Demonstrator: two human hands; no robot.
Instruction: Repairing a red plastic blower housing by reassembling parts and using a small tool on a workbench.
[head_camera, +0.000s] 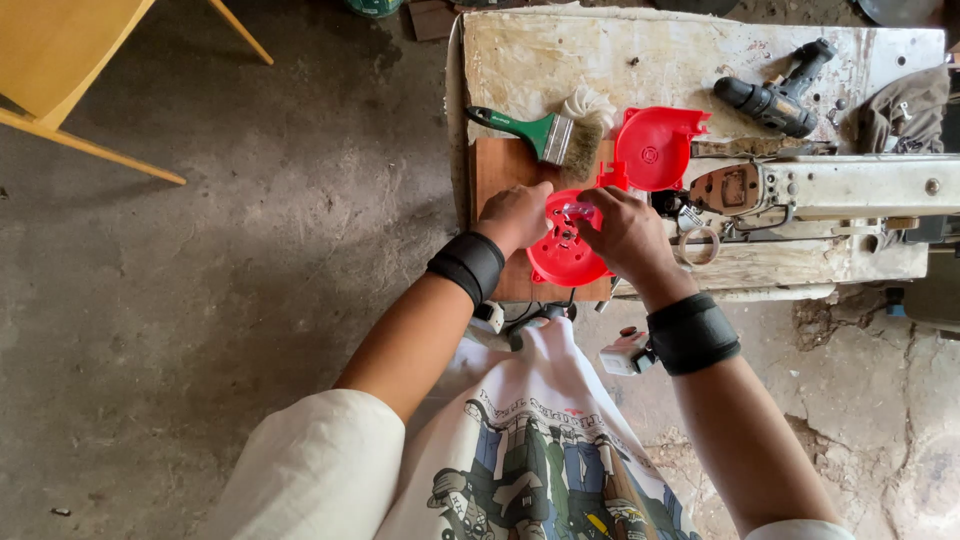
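Both hands, left hand (515, 215) and right hand (625, 232), are gripping the red disc (560, 255) on the stained workbench (660, 60); concrete floor (200, 260) lying at nine o'clock.

A round red plastic disc (565, 250) is held between the left hand (515, 215) and the right hand (625, 232) over a small wooden board (500, 165) at the near edge of a worn, paint-stained workbench (680, 60); both wrists are wrapped in black bands. Just beyond the hands, a green-handled paintbrush (545, 132) is laid beside a red plastic cover (655, 148), with a dark cordless drill (775, 95) farther back. A pale metal machine part (830, 188) is seen to the right.
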